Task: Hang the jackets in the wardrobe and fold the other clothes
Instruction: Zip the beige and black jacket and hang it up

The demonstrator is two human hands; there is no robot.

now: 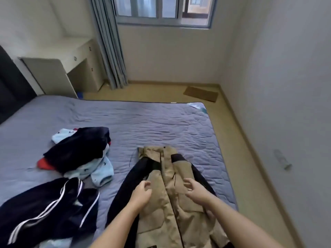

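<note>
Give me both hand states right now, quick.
Left hand: fingers curled over the tan fabric jacket with black sleeves; grip cannot be told.
Right hand: open, fingers loosely curled above it, holding nothing.

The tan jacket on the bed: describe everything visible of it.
The tan jacket lies flat, front up, on the quilted bed, collar away from the person. Woven-looking fabric, black sleeves and shoulder patches, closed centre placket, flap pockets, a thin cord trailing beside the collar. Its hem runs out of frame. The left hand and right hand hover over its chest; contact is unclear.
</note>
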